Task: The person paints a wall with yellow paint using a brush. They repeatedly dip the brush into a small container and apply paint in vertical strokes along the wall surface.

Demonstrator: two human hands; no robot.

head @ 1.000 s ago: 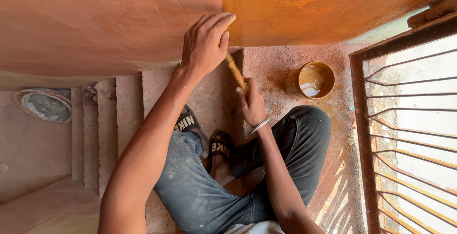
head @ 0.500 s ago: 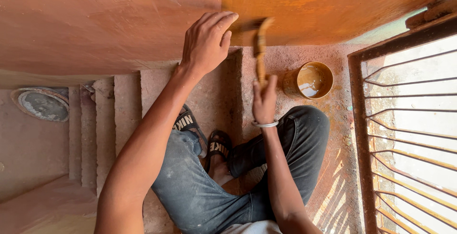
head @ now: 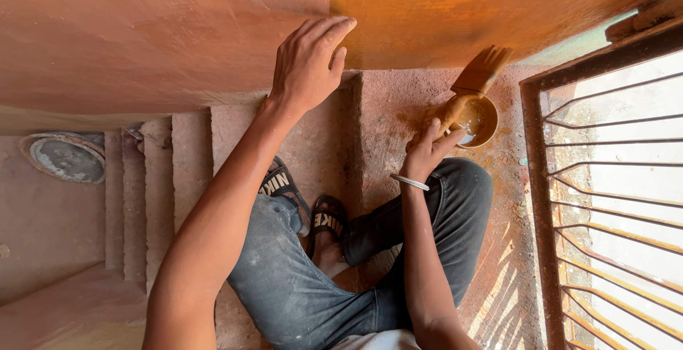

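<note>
A stairwell in a building being painted: rough concrete steps [head: 192,179] drop away on the left, an orange-brown plastered wall [head: 178,30] rises ahead (part of it a wetter, brighter orange), a rusty barred window [head: 612,200] lets daylight in, and paint splatters the landing [head: 398,108].

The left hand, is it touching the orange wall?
Touching. The head view shows the left hand pressed flat on the wall, fingers spread across it, with no gap showing.
</note>
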